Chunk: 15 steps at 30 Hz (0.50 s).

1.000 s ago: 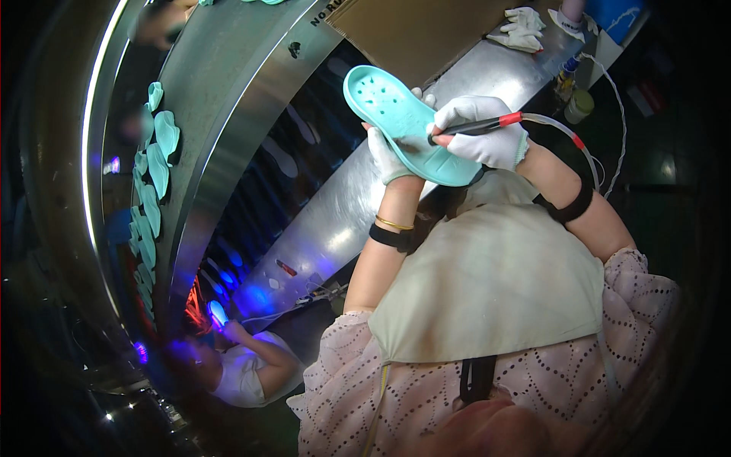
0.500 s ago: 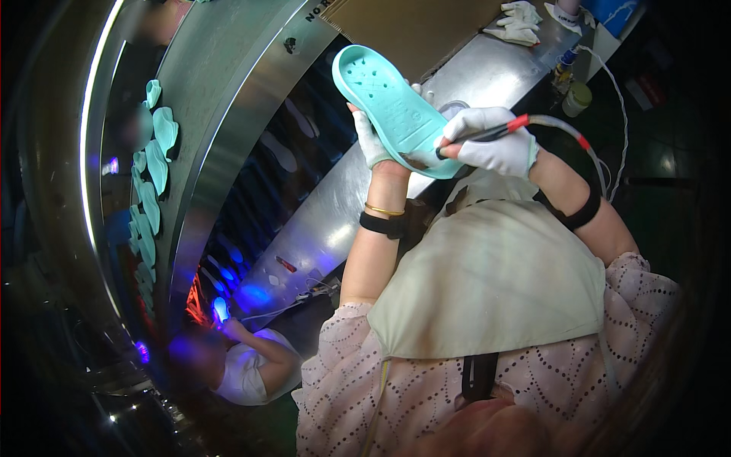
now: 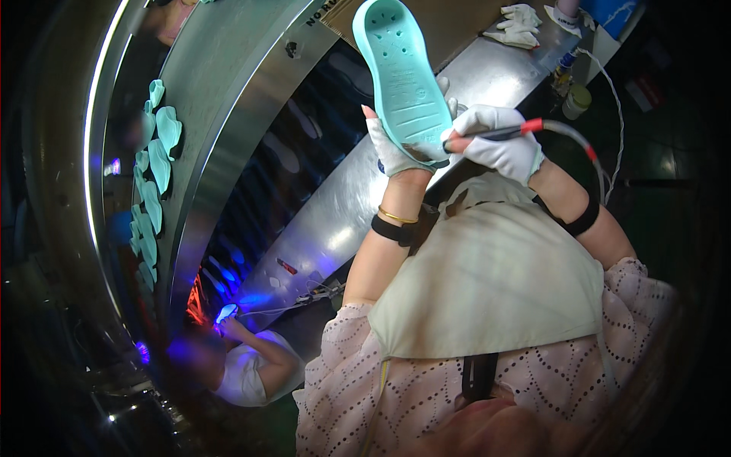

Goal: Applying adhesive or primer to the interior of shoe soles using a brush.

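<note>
A turquoise shoe sole (image 3: 403, 84), with small holes at its far end and ridges across its inner face, is tilted up in front of me. My left hand (image 3: 390, 151), in a white glove with bare fingertips, is wrapped round its near end from below and behind. My right hand (image 3: 499, 152), gloved the same way, pinches a dark pen-shaped tool (image 3: 499, 135) that has red bands and a grey hose trailing off right. Its tip meets the sole's near right edge; a blurred brownish patch (image 3: 421, 150) there is hard to make out.
A metal ledge (image 3: 335, 209) runs diagonally below my hands, with white gloves (image 3: 519, 27) at its far end. A conveyor belt (image 3: 221, 68) on the left carries several turquoise soles (image 3: 160, 164). Lower left, a co-worker (image 3: 255, 369) holds a piece under blue light. A jar (image 3: 577, 99) stands right.
The sole has turned more upright and its far end has shifted up and right. My left hand moved slightly right with it; my right hand stays at the near edge with the tool.
</note>
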Each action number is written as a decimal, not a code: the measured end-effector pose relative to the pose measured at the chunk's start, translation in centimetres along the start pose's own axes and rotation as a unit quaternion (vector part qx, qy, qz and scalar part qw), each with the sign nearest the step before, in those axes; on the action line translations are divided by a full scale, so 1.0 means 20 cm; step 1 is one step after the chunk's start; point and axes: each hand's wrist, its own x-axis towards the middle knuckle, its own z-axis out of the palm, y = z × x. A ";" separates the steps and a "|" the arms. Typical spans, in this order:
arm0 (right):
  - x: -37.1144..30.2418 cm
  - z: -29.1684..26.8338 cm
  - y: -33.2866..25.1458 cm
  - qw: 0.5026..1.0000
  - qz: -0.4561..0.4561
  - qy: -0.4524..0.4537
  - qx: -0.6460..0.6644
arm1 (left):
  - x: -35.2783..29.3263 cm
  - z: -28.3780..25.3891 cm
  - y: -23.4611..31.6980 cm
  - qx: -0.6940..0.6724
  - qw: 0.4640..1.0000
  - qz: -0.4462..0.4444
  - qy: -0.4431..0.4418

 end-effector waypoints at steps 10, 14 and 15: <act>0.04 0.00 0.00 0.998 -0.046 0.000 -0.047 | 0.03 -0.01 0.08 0.023 0.998 -0.051 0.000; 0.01 0.03 0.00 0.992 -0.057 -0.031 -0.107 | 0.04 -0.03 0.15 0.047 0.997 -0.059 -0.015; -0.02 0.04 0.04 0.995 -0.061 -0.041 -0.065 | 0.04 -0.04 0.16 0.046 0.996 -0.065 -0.029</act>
